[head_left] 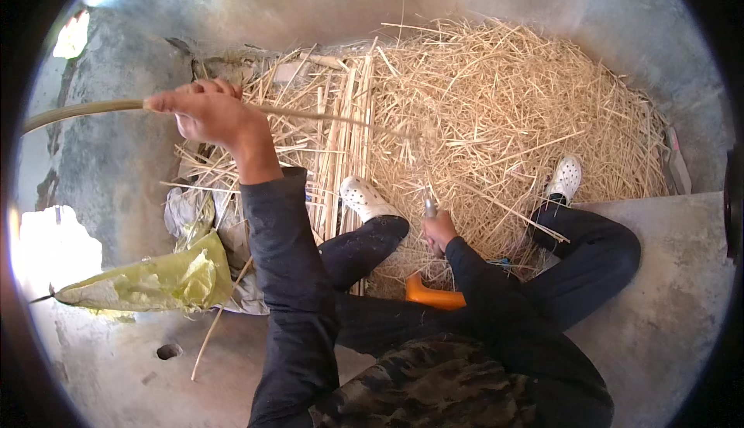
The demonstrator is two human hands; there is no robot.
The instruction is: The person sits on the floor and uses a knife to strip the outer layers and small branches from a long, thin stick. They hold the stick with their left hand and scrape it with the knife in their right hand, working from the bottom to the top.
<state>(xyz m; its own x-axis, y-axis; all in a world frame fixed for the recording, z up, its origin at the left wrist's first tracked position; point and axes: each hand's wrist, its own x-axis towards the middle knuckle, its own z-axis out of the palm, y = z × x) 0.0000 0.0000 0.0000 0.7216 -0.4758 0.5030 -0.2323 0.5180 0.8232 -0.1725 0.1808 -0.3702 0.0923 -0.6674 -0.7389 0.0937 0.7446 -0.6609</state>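
Raised at the left, my left hand (213, 114) is closed around a long, thin, greenish-brown cane strip (85, 110). The strip bows out past my thumb to the left rim. Its other end runs right over the straw and tapers into a blur. Low in the middle, in front of my lap, my right hand (440, 232) is wrapped round a hand tool (429, 201) with a grey metal neck. The tool's far end points toward the straw and is too blurred to make out. Its handle is hidden in my fist.
A big heap of straw-coloured shavings (511, 102) spreads in front against the wall. Long pale strips (349, 141) lie beside my white clog (364, 198). A yellow sack (170, 277) sits at left, near a floor hole (169, 351). Something orange (432, 295) shows below my right hand.
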